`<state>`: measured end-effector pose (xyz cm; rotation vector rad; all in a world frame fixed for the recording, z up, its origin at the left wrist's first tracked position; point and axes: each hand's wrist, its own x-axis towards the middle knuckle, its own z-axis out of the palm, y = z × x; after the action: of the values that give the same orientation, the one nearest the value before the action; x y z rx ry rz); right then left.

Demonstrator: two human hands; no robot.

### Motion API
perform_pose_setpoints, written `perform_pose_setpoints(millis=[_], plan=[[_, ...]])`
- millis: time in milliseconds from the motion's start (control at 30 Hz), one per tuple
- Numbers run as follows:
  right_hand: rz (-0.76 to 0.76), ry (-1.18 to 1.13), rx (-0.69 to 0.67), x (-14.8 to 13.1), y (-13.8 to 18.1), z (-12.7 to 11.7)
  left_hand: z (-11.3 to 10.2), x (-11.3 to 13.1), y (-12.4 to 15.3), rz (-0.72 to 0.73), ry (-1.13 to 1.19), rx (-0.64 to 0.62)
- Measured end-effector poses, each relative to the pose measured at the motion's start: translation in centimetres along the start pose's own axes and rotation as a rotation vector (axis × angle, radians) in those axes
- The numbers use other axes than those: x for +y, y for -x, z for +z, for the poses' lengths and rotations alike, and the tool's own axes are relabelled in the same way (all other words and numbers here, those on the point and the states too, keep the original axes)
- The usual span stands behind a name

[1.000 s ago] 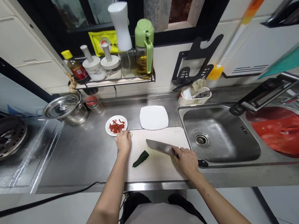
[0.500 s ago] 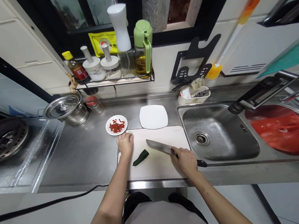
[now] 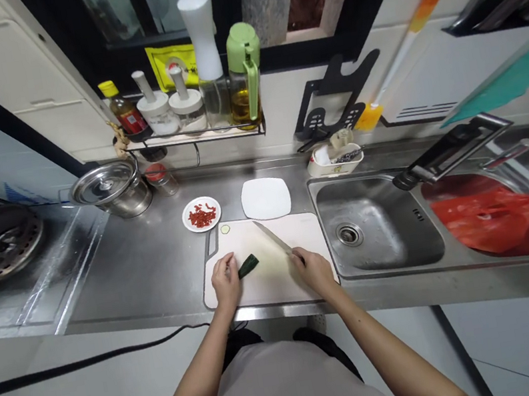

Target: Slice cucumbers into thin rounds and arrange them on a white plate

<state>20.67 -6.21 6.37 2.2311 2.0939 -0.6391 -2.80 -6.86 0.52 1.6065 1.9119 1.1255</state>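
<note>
A dark green piece of cucumber (image 3: 248, 266) lies on the white cutting board (image 3: 279, 287). My left hand (image 3: 226, 281) is at its left end, fingers loosely bent and apart; whether the thumb touches the cucumber is hard to make out. My right hand (image 3: 314, 271) is closed round the handle of a kitchen knife (image 3: 274, 237). The blade points away and to the left over the board, to the right of the cucumber, and the handle is mostly hidden by the hand. One pale round cucumber slice (image 3: 225, 229) rests at the board's far left corner.
Behind the board stand a small plate of chopped red pieces (image 3: 203, 226) and a white square plate (image 3: 265, 198). To the right is a steel sink (image 3: 378, 212), with a red plastic bag (image 3: 489, 221) in the second basin. A lidded pot (image 3: 113, 189) stands back left.
My left hand has drawn back from the far left corner, leaving the slice there, to the cucumber's end. The right hand has turned the knife to point further away. The view has shifted slightly.
</note>
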Motion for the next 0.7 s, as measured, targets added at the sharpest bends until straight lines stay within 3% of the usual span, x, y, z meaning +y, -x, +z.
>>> perform_pose_setpoints(millis=[67, 233, 700], plan=[[-0.023, 0.018, -0.028, -0.4, 0.1, 0.1, -0.1, 0.0, 0.1, -0.017, -0.002, 0.036], [-0.081, 0.102, -0.093, -1.9, 0.8, 0.5, 0.6, 0.2, 0.7, 0.175, -0.069, -0.151], [-0.198, 0.188, -0.136, -4.4, 2.2, 1.1, 2.5, -0.9, 1.1, 0.298, -0.124, -0.177]])
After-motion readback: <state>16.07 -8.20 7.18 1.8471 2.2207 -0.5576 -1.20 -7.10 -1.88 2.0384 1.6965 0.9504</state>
